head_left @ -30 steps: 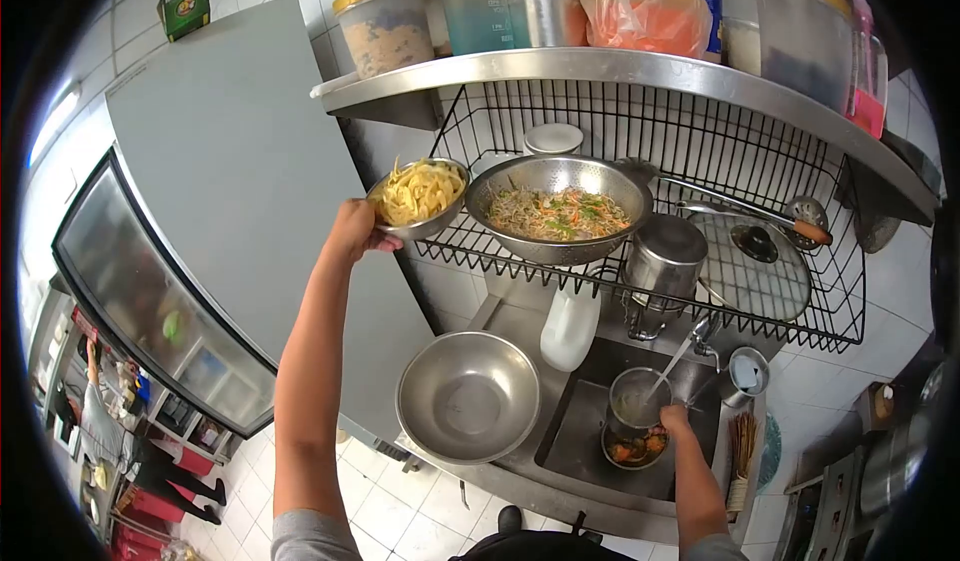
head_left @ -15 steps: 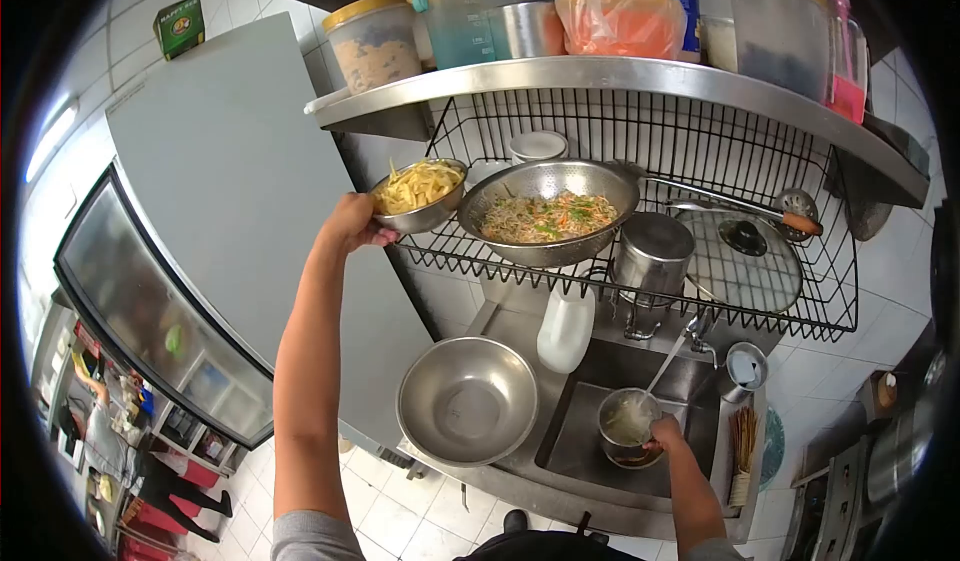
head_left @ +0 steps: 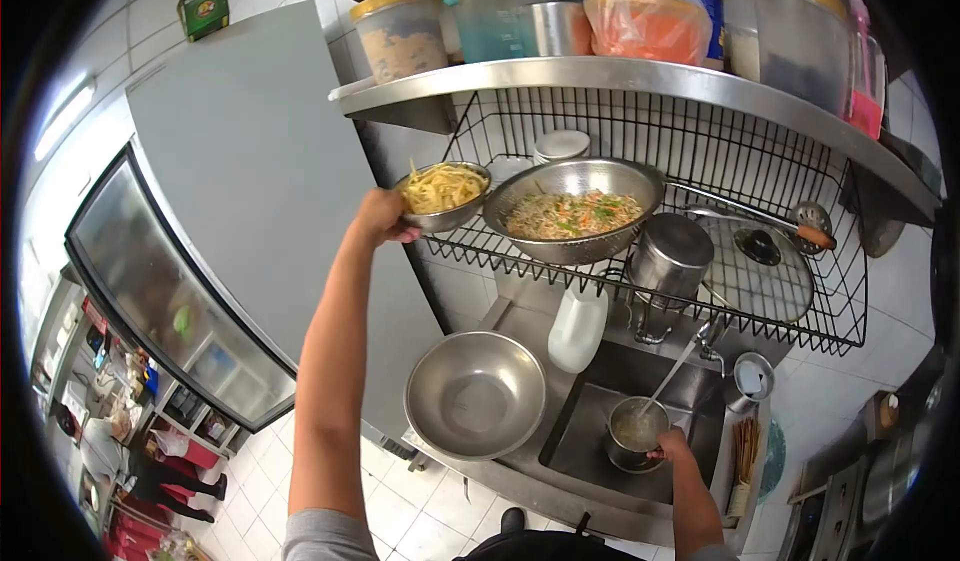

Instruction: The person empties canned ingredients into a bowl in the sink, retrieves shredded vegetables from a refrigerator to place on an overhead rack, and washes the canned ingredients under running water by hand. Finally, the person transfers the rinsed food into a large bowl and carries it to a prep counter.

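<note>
My left hand (head_left: pixel 384 217) grips the near left side of a small steel bowl (head_left: pixel 452 220) at the left end of the wire rack. Pale yellow strips of food (head_left: pixel 440 188) fill it. Right beside it on the rack, a perforated steel colander (head_left: pixel 580 254) holds shredded food with orange and green bits (head_left: pixel 572 218). Down in the sink, my right hand (head_left: pixel 673 445) is closed at the side of a small steel pot (head_left: pixel 633 455). A stream from the tap (head_left: pixel 706 338) runs into the pot, where cloudy liquid shows.
A wide steel basin (head_left: pixel 418 396) sits on the counter left of the sink (head_left: pixel 575 431). An upturned pot (head_left: pixel 672 256) and a glass lid (head_left: pixel 765 286) rest on the wire rack (head_left: pixel 850 301). Overhead runs a steel shelf (head_left: pixel 600 73) with tubs. Another person (head_left: pixel 110 451) stands far left.
The view has swung slightly, so most things sit farther right. Both hands keep their holds on the bowl and the pot. More of the pot's outer wall shows now.
</note>
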`<action>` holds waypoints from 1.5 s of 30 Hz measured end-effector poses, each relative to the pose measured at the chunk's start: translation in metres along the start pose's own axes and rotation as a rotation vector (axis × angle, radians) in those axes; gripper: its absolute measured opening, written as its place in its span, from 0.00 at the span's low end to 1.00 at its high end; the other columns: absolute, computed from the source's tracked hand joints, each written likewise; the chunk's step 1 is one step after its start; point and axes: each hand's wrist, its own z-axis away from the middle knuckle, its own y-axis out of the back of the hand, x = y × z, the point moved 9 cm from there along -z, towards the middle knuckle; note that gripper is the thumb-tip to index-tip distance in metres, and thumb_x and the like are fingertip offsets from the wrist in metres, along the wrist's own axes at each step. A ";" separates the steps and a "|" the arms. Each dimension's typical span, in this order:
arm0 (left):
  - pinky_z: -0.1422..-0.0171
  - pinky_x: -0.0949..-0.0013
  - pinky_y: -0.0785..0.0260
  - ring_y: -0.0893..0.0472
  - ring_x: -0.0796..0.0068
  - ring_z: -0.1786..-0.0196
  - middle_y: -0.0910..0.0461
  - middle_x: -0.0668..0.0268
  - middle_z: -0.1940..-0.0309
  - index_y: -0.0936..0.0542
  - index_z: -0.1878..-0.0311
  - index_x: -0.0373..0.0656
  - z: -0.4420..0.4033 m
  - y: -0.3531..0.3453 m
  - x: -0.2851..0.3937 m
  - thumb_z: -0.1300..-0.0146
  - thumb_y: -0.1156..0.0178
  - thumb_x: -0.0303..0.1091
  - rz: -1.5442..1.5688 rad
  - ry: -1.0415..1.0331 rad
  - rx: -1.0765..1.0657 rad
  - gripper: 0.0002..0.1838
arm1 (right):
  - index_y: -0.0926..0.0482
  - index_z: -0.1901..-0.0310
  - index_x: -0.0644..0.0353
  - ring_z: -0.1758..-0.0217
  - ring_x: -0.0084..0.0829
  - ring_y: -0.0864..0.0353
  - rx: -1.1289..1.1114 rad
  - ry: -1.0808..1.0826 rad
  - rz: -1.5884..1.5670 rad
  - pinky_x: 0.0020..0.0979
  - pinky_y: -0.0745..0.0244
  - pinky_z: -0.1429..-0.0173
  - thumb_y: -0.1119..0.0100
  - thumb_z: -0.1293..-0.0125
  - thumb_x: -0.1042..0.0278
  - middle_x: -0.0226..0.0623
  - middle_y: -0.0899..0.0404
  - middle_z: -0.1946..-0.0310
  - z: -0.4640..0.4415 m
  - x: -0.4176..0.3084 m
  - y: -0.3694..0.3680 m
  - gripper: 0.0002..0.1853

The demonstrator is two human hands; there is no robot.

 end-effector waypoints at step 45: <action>0.61 0.76 0.29 0.22 0.80 0.58 0.19 0.64 0.58 0.24 0.44 0.35 0.208 -0.068 -0.007 0.22 0.48 0.33 -0.160 -0.862 0.546 0.13 | 0.26 0.41 0.68 0.70 0.50 0.12 0.268 0.184 -0.045 0.42 0.15 0.75 0.50 0.33 0.77 0.56 0.17 0.56 0.056 -0.082 -0.007 0.19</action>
